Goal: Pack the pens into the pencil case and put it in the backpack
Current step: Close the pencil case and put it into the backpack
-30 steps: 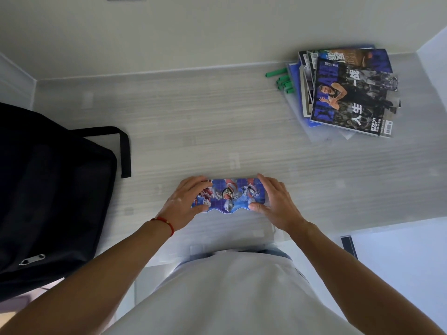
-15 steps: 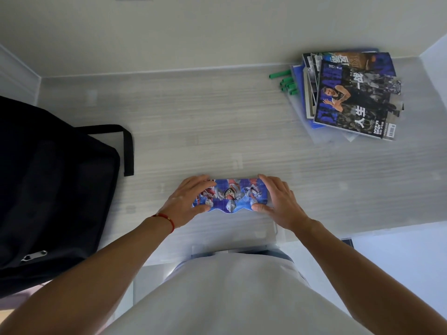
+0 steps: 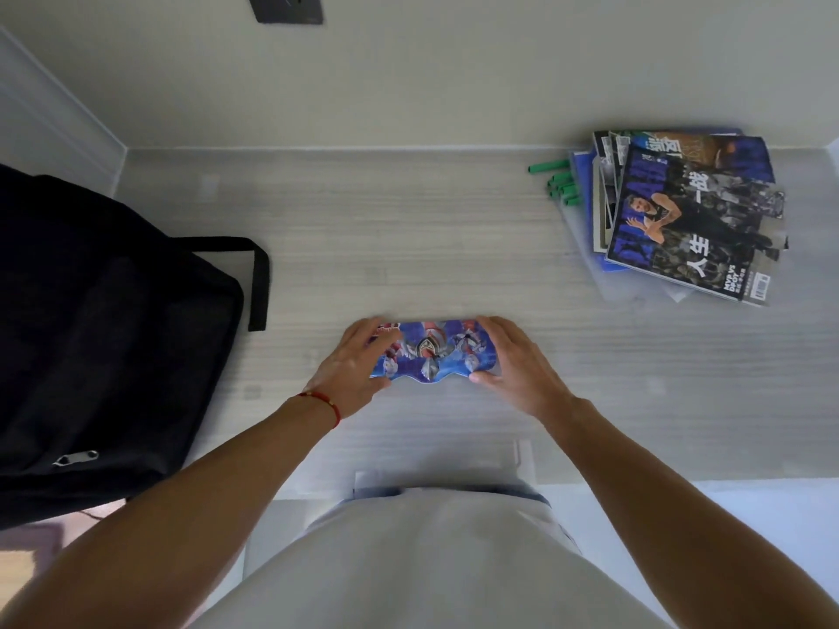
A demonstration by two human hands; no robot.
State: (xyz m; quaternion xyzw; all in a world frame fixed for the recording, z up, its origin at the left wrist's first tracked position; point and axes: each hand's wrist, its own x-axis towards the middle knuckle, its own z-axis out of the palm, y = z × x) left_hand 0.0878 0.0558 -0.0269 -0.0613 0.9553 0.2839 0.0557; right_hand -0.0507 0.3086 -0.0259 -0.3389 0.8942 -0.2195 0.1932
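Both hands' grip, left hand (image 3: 352, 370) and right hand (image 3: 517, 365), seemingly unchanged, still clasps pencil case (image 3: 431, 351).

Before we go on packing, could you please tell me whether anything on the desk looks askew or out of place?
The stack of magazines at the far right is fanned and skewed, and the green pens poke out from under it.

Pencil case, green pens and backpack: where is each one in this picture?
pencil case (image 3: 431, 351): head view, middle of its printed lid.
green pens (image 3: 560, 186): head view, the bundle's caps.
backpack (image 3: 113, 338): head view, its black front panel.
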